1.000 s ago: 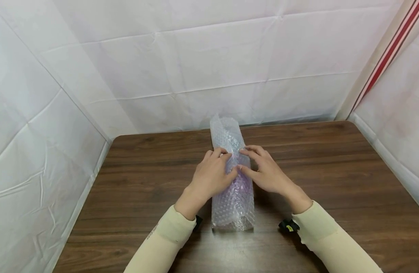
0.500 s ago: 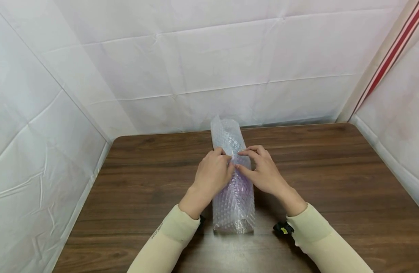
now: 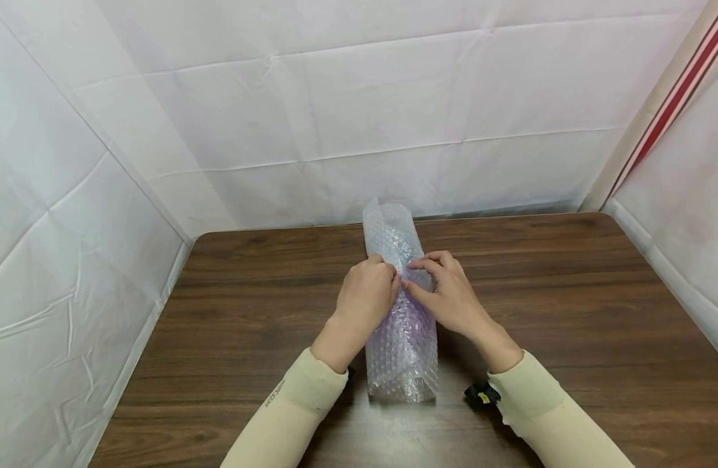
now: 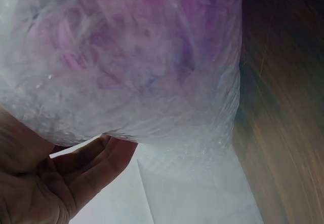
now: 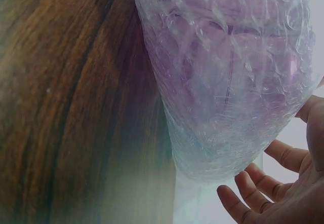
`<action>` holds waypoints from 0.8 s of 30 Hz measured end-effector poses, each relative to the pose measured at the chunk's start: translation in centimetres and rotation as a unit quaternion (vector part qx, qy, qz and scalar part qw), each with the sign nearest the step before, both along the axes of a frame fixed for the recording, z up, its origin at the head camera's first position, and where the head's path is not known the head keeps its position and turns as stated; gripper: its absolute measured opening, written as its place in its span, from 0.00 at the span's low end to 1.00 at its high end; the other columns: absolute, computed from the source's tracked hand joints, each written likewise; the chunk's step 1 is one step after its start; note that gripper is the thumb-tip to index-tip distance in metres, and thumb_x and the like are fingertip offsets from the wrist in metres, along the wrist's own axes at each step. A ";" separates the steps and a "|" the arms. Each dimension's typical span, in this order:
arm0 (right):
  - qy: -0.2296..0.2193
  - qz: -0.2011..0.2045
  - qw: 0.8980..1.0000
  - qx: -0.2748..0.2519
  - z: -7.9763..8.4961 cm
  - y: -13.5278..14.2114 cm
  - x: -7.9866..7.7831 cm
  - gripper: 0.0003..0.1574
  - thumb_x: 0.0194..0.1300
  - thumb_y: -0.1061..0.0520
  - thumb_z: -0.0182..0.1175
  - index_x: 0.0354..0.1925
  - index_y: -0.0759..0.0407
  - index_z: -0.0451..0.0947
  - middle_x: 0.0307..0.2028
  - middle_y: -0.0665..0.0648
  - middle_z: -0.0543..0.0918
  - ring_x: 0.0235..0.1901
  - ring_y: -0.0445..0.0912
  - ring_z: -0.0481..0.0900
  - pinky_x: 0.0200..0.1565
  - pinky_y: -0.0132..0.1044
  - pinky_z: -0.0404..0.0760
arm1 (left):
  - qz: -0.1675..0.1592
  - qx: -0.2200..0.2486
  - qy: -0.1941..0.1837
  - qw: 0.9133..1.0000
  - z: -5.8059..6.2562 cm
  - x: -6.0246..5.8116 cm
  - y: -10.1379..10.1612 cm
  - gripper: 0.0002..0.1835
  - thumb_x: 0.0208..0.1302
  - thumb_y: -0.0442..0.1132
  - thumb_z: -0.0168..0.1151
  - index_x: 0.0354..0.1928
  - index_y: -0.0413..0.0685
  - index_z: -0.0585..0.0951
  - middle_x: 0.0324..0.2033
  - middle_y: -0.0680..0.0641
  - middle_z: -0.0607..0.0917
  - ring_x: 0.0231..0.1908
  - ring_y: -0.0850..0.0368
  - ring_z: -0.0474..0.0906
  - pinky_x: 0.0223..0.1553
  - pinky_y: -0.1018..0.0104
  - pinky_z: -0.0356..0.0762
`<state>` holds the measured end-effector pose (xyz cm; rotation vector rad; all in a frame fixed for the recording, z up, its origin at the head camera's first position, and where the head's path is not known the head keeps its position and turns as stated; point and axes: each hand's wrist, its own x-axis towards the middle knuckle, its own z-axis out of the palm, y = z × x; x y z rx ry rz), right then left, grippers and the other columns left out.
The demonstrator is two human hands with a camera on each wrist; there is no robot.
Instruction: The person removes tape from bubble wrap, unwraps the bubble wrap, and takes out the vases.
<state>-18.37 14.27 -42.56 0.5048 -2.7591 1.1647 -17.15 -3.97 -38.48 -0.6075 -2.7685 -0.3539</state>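
A long roll of clear bubble wrap lies lengthwise on the table, wrapped round something pinkish purple whose kind is hidden by the bubbles. That purple thing shows blurred through the film in the left wrist view. My left hand is over the roll's left side, fingers curled and pinching the wrap at the seam along its top. From the right, my right hand reaches to the same seam, its thumb and fingers spread apart and their tips touching the film. The roll's far end stands slightly ragged.
The brown wood-grain table spreads out on both sides. White cloth walls close off the back and sides, with a red-striped strip at the right corner. A small black device sits under the right cuff.
My left fingers have curled in from a looser spread and now pinch the seam. My right hand has barely shifted, and the roll has stayed nearly in place.
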 end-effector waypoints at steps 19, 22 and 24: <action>-0.006 -0.002 1.000 -0.011 -0.3 -0.6 -0.1 0.24 0.72 0.47 0.66 0.61 0.55 0.82 0.63 0.62 0.73 0.53 0.57 0.70 0.44 0.45 0.69 | -0.008 -0.033 0.059 0.998 -0.4 -0.4 -0.5 0.11 0.70 0.37 0.68 0.28 0.44 0.90 0.23 0.49 0.84 0.20 0.61 0.78 0.24 0.71 0.81; -0.008 0.000 1.000 -0.014 -0.4 -0.6 -0.1 0.24 0.72 0.48 0.66 0.61 0.55 0.82 0.63 0.62 0.73 0.50 0.56 0.70 0.44 0.44 0.69 | -0.008 -0.026 0.060 0.998 -0.5 -0.5 -0.6 0.10 0.70 0.37 0.67 0.30 0.43 0.90 0.24 0.48 0.85 0.22 0.58 0.81 0.26 0.69 0.83; -0.008 0.000 1.000 -0.015 -0.4 -0.6 -0.1 0.24 0.72 0.48 0.66 0.61 0.55 0.82 0.63 0.62 0.73 0.49 0.56 0.70 0.43 0.44 0.69 | -0.008 -0.022 0.063 0.998 -0.6 -0.6 -0.6 0.10 0.70 0.37 0.67 0.31 0.43 0.91 0.25 0.48 0.86 0.23 0.57 0.83 0.27 0.69 0.84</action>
